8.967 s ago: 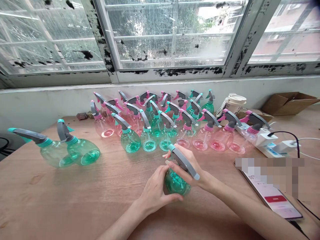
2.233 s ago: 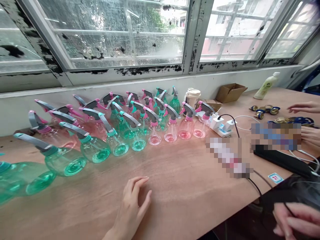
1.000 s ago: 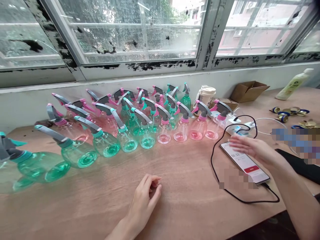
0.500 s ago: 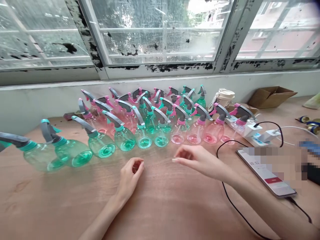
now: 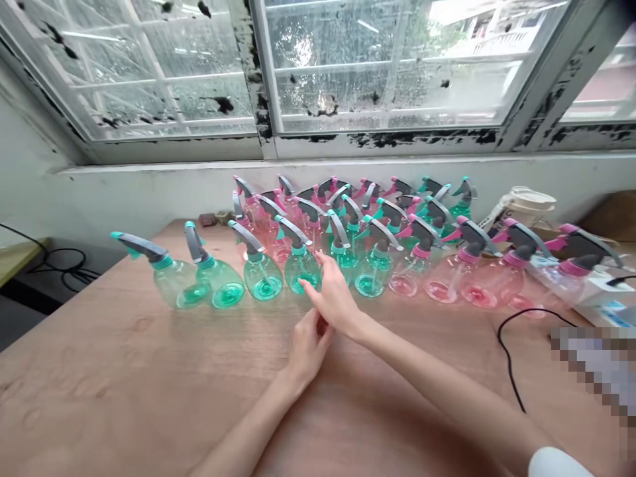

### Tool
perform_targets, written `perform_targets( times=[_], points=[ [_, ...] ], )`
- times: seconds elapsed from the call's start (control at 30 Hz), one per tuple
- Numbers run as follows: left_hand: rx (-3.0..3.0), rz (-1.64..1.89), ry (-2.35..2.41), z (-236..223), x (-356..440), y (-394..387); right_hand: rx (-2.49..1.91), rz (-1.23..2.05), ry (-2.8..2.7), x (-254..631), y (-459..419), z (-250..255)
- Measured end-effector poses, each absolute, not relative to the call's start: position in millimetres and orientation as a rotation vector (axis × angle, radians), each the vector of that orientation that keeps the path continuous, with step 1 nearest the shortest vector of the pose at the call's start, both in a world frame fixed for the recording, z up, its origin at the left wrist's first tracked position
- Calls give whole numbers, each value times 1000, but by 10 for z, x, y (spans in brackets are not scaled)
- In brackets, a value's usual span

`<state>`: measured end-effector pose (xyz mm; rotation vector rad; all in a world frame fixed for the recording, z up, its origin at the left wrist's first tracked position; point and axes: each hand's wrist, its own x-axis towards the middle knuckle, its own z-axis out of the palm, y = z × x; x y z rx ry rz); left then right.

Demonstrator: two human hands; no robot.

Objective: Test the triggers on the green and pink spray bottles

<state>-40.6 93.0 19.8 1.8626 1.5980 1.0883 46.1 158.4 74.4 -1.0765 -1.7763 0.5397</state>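
Note:
My right hand (image 5: 334, 295) reaches across over my left, thumb and fingers apart, with nothing held. Its fingertips are in front of a green spray bottle (image 5: 298, 265) with a grey trigger head; I cannot tell whether they touch it. My left hand (image 5: 307, 348) rests low on the table, its fingers curled in and partly covered by the right hand; nothing shows in it. The front row also has a green spray bottle (image 5: 263, 275) to the left, and a pink spray bottle (image 5: 444, 281) to the right.
More pink and green spray bottles stand behind, near the wall under the window (image 5: 392, 66). A lidded paper cup (image 5: 531, 202), a cardboard box (image 5: 611, 215), a white power strip (image 5: 603, 298) and a black cable (image 5: 507, 344) lie to the right. The wooden table (image 5: 149, 391) ends at left.
My view has turned left, so the bottles sit further right in it. My right hand has moved left across my left hand toward the green bottles, and its fingers have opened out.

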Motion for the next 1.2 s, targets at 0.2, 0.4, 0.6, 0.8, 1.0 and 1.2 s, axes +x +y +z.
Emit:
perform_targets(
  times=[0.2, 0.4, 0.6, 0.8, 1.0, 1.2],
  points=[
    [1854, 1056, 1634, 197, -422, 914, -1132, 513, -1725, 145, 1747, 676],
    [1861, 1052, 1638, 221, -389, 891, -1163, 493, -1742, 30, 1943, 722],
    [1837, 1150, 1663, 212, -456, 952, -1188, 425, -1845, 52, 1916, 808],
    [1813, 1413, 1712, 321, -643, 978, -1241, 360, -1904, 132, 1618, 867],
    [1982, 1429, 1534, 442, -606, 771, -1165, 396, -2071, 475, 1349, 901],
    [1982, 1425, 1431, 379, -415, 641, -1120, 335, -2147, 1122, 1099, 876]
  ],
)
